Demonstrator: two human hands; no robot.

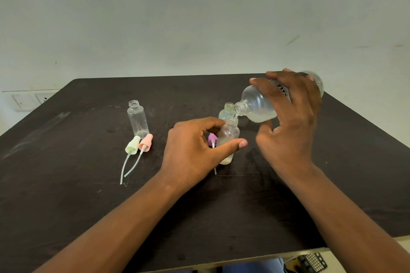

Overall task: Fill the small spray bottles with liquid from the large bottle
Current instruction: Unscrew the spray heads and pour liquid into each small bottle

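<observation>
R hand (290, 117) tipping large bottle (259, 106), L hand (195, 146) gripping small bottle (228, 139)

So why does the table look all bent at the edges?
Head view: the wide-angle lens bows the dark table, curving its far edge and corners; soft, even light leaves only faint shadows under the hands; the large bottle and small bottle are clear plastic, hard to see.
</observation>
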